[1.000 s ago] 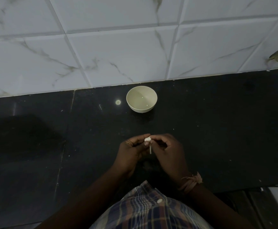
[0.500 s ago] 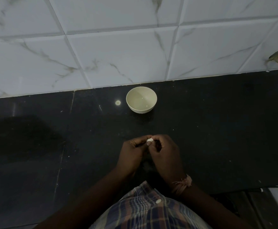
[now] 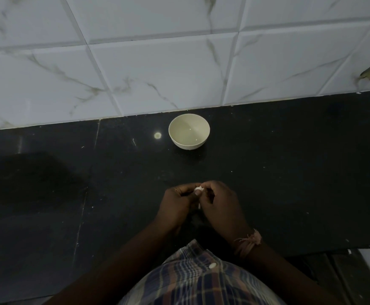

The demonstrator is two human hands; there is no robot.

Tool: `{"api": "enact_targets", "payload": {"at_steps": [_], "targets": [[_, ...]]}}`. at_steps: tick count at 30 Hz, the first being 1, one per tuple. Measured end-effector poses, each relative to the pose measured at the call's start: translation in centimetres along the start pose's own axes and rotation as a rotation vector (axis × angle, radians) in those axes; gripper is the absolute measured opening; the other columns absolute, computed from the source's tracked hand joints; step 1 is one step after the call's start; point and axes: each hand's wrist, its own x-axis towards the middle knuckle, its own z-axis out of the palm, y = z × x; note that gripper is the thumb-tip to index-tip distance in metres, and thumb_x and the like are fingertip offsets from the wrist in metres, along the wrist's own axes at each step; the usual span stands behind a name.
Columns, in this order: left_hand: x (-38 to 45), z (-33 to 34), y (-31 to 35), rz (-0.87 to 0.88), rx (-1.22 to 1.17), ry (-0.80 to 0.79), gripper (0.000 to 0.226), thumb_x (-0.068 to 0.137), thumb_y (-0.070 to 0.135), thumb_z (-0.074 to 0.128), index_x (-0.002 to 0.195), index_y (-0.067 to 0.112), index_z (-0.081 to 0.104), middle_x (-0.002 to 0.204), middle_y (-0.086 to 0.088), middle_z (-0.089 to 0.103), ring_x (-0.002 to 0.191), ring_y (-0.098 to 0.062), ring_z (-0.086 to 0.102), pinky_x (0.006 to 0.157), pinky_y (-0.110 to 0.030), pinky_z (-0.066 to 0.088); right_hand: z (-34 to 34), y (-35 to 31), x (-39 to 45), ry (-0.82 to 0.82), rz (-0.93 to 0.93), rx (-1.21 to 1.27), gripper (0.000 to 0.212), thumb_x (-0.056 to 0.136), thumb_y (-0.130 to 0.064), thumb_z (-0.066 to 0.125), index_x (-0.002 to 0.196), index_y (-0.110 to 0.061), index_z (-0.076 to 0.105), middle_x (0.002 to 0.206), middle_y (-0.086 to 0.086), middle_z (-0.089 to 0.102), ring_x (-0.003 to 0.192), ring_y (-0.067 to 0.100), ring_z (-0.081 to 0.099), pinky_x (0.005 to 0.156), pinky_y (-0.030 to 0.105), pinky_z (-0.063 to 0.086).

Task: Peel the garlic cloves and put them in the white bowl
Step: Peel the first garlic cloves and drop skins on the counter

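While both hands meet low over the black table (image 3: 289,172), the garlic clove (image 3: 198,189) sits pinched between them: left hand (image 3: 175,205) curled round it from the left, right hand (image 3: 222,205) fingertips gripping it from the right. A thin pale strip of peel (image 3: 199,205) hangs just below the clove, between the hands. White bowl (image 3: 189,134) stands upright farther back on the table, near the tiled wall (image 3: 157,73), well apart from the hands; no cloves visible inside. Frayed thread band (image 3: 249,241) on right wrist. Plaid shirt (image 3: 201,282) at bottom edge.
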Motion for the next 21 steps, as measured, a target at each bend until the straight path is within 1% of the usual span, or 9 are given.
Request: {"api": "enact_targets", "payload": {"at_steps": [2,4,7,9,10,13,16,18,21], "targets": [[0.5,-0.2,-0.6,-0.055,-0.026,0.005,0.019,0.1,0.01,0.062,0.112,0.011,0.077,0.104,-0.01,0.079,0.099,-0.028,0.076,0.093,-0.046,0.06,0.4,0.8,-0.4,-0.017,0.022,0.049,0.013,0.101,-0.029,0.06,0.11,-0.024,0.067,0.103,-0.012,0.065,0.095,-0.001,0.061,0.081,0.015,0.048],[1.0,-0.3,-1.4,-0.129,-0.071,0.029,0.018,0.098,0.008,0.065,0.112,0.007,0.075,0.103,-0.014,0.078,0.097,-0.031,0.076,0.09,-0.049,0.06,0.6,1.6,-0.8,-0.037,0.122,0.172,0.008,0.099,-0.027,0.063,0.105,-0.025,0.067,0.098,-0.012,0.069,0.089,-0.003,0.065,0.076,0.013,0.051],[1.2,0.1,-2.2,-0.213,-0.121,0.059,0.017,0.095,0.001,0.066,0.11,-0.002,0.072,0.103,-0.024,0.075,0.084,-0.031,0.076,0.069,-0.037,0.063,0.9,2.6,-1.5,-0.075,0.239,0.286,0.003,0.097,-0.027,0.067,0.096,-0.024,0.066,0.089,-0.007,0.072,0.08,0.0,0.068,0.068,0.016,0.053],[1.2,0.2,-2.6,-0.247,-0.165,0.054,0.016,0.096,-0.002,0.064,0.109,-0.005,0.07,0.104,-0.028,0.074,0.078,-0.029,0.074,0.062,-0.033,0.061,1.1,3.1,-1.8,-0.072,0.301,0.346,0.001,0.097,-0.023,0.067,0.096,-0.023,0.066,0.089,-0.005,0.072,0.078,0.004,0.07,0.069,0.022,0.056],[1.4,0.1,-2.8,-0.263,-0.161,0.057,0.016,0.096,-0.001,0.063,0.111,-0.004,0.07,0.102,-0.026,0.075,0.077,-0.026,0.075,0.063,-0.032,0.061,1.2,3.4,-1.9,-0.047,0.347,0.372,0.002,0.098,-0.02,0.065,0.098,-0.022,0.066,0.089,-0.004,0.072,0.076,0.006,0.07,0.07,0.025,0.056],[2.2,-0.2,-3.4,-0.298,-0.131,0.091,0.02,0.098,0.002,0.063,0.117,0.001,0.069,0.1,-0.016,0.076,0.08,-0.02,0.074,0.072,-0.031,0.062,0.7,4.7,-1.2,0.04,0.502,0.385,0.008,0.1,-0.02,0.06,0.101,-0.016,0.067,0.086,0.003,0.072,0.071,0.011,0.069,0.067,0.025,0.055],[2.6,0.0,-3.5,-0.3,-0.175,0.097,0.023,0.098,0.002,0.062,0.12,-0.001,0.066,0.103,-0.014,0.074,0.084,-0.019,0.073,0.07,-0.03,0.06,0.4,5.9,-0.1,0.095,0.606,0.498,0.01,0.098,-0.02,0.064,0.1,-0.011,0.067,0.086,0.008,0.074,0.073,0.017,0.072,0.07,0.03,0.058],[2.7,0.4,-3.4,-0.292,-0.196,0.086,0.023,0.099,0.001,0.061,0.121,-0.002,0.065,0.104,-0.013,0.073,0.088,-0.019,0.071,0.072,-0.029,0.059,0.5,6.2,0.5,0.14,0.629,0.547,0.006,0.097,-0.014,0.064,0.099,-0.009,0.066,0.088,0.009,0.074,0.074,0.018,0.073,0.072,0.033,0.06],[2.7,0.6,-3.3,-0.293,-0.201,0.073,0.023,0.099,0.0,0.059,0.121,-0.002,0.064,0.107,-0.014,0.072,0.092,-0.02,0.07,0.073,-0.028,0.06,0.9,6.9,1.3,0.161,0.617,0.496,0.005,0.098,-0.01,0.063,0.1,-0.007,0.065,0.084,0.01,0.073,0.068,0.018,0.073,0.075,0.038,0.062]]}}
